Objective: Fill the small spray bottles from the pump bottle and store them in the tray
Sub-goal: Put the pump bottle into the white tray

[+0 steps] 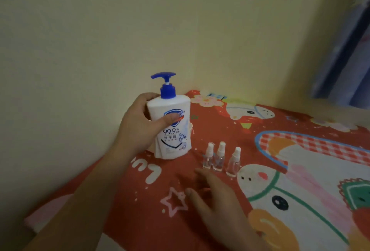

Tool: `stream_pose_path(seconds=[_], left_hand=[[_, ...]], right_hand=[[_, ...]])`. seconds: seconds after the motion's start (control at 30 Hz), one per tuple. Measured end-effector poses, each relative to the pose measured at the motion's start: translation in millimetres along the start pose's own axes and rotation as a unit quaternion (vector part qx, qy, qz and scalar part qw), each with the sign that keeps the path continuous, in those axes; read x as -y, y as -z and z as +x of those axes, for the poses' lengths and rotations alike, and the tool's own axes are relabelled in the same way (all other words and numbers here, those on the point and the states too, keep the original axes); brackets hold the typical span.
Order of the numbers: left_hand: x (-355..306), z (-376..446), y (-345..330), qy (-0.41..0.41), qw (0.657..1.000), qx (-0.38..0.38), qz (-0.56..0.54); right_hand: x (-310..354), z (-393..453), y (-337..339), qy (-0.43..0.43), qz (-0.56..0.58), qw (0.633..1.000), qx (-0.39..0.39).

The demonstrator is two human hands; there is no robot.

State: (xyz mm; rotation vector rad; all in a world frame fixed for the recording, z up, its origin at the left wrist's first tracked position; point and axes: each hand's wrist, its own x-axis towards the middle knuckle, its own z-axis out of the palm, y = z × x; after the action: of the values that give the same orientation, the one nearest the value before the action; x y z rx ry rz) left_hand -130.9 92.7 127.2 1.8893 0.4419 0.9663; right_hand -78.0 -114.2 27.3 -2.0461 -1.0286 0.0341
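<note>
Holding the pump bottle (172,126) up off the red cloth (220,220), the left hand (138,128) wraps its grip round it. Three small spray bottles (220,159) stand upright just beyond the right hand (216,196), whose grip is loose and empty; it is nearer them.

A red cartoon-print cloth (230,136) covers the surface, which meets a plain wall (100,30) at the back and left. Three small spray bottles (220,159) stand in a tight row, just beyond the fingertips of the right hand (218,198). Left of them, the left hand (140,128) grips a white pump bottle (171,126). To the right of the row lies open cloth.
</note>
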Motion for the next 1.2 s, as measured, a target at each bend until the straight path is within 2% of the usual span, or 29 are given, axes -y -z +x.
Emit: stream_pose_path(seconds=[0.4,0.77,1.2], left_hand=[[43,74,14,0.019,0.991,-0.117,0.057],[85,122,8,0.049,0.980,-0.137,0.135],[133,134,-5,0.062,0.963,-0.165,0.202]], right_hand=[[2,39,-47,0.036,0.014,0.999,0.022],[-8,57,-65,0.055,-0.002,0.998,0.042],[-18,64,-72,0.081,0.009,0.995,0.060]])
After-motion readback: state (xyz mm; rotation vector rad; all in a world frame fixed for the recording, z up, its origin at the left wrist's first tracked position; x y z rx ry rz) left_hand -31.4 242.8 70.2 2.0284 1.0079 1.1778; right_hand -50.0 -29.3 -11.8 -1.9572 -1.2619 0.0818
